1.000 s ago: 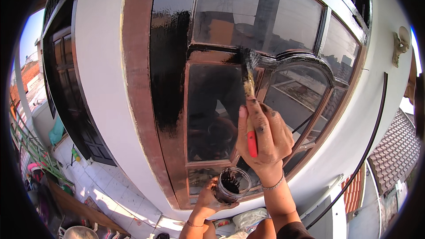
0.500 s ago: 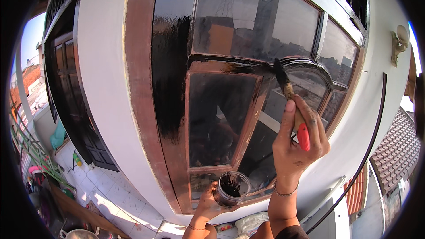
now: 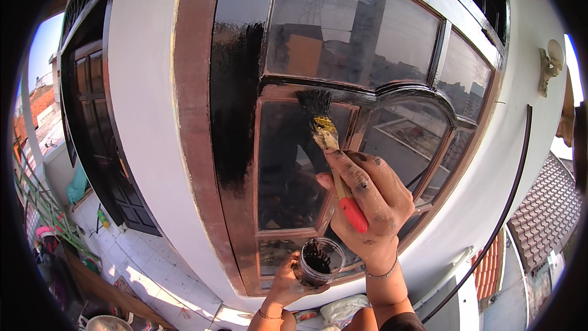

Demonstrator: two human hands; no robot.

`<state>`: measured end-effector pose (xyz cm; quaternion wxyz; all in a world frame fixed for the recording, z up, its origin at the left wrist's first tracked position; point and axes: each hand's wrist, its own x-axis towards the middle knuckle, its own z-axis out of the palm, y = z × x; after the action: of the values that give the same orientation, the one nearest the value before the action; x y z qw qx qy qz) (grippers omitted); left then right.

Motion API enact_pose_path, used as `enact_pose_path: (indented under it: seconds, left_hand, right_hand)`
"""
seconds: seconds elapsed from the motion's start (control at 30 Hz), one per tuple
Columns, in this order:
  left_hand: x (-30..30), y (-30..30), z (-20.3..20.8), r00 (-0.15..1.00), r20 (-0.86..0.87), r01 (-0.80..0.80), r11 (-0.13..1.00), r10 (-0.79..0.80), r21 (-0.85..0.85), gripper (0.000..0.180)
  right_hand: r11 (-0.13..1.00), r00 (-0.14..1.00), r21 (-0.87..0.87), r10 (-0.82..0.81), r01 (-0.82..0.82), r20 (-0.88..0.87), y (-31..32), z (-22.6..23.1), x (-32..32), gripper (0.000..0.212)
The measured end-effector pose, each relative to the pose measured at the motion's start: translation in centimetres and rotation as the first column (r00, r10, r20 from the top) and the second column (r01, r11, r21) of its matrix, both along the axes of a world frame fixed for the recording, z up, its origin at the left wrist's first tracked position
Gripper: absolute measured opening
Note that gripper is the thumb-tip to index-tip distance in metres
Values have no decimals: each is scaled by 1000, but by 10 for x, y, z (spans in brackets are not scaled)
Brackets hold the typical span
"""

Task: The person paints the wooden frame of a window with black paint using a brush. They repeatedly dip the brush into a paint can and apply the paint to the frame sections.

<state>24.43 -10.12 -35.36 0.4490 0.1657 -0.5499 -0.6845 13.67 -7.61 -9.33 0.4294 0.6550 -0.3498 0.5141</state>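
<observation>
My right hand (image 3: 373,199) grips a paintbrush (image 3: 326,135) with a red-tipped handle and a yellowish ferrule. Its black bristles touch the wooden crossbar of the glazed window frame (image 3: 283,92), above the lower left pane. Dark paint smudges mark my fingers. Lower down, my left hand (image 3: 285,282) is wrapped round a clear plastic cup (image 3: 320,262) with black paint inside and on its walls. The frame's left upright (image 3: 236,98) is glossy black at the top and brown towards the bottom. Black also covers the curved bar (image 3: 416,91) on the right.
White wall (image 3: 144,86) flanks the window, with a dark louvred door (image 3: 101,129) to the left. A wall lamp (image 3: 552,64) and a black hose (image 3: 511,208) are at right. Tiled roofs (image 3: 548,208) lie beyond. A metal pot (image 3: 107,322) sits lower left; a plastic bag (image 3: 346,311) lies below.
My right hand has carried the brush leftward from the curved bar to the brown part of the crossbar. More of the crossbar beside the curve now looks black. My left hand and the cup barely moved.
</observation>
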Motion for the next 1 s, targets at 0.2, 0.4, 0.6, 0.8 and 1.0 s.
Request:
enact_pose_path:
  seconds: [0.2,0.4,0.6,0.8,1.0]
  left_hand:
    - [-4,0,-2,998,-45,35,999,-34,20,90]
    - [-5,-1,-7,999,36,5,1000,-4,-28,92]
    - [-12,-5,-13,969,-216,201,882,-116,426,91]
    - [-13,-3,-20,987,-151,90,965,-53,247,89]
    - [-4,2,-9,995,-15,-97,993,96,-65,92]
  right_hand:
    - [986,973,-73,-134,150,189,13,13,-24,34]
    - [992,990,107,55,-69,132,18,29,-15,32]
    - [992,986,122,-26,6,165,19,32,-11,21]
    - [997,928,-72,42,-16,371,10,3,-19,17]
    - [991,962,-48,-112,128,249,-8,-15,20,15]
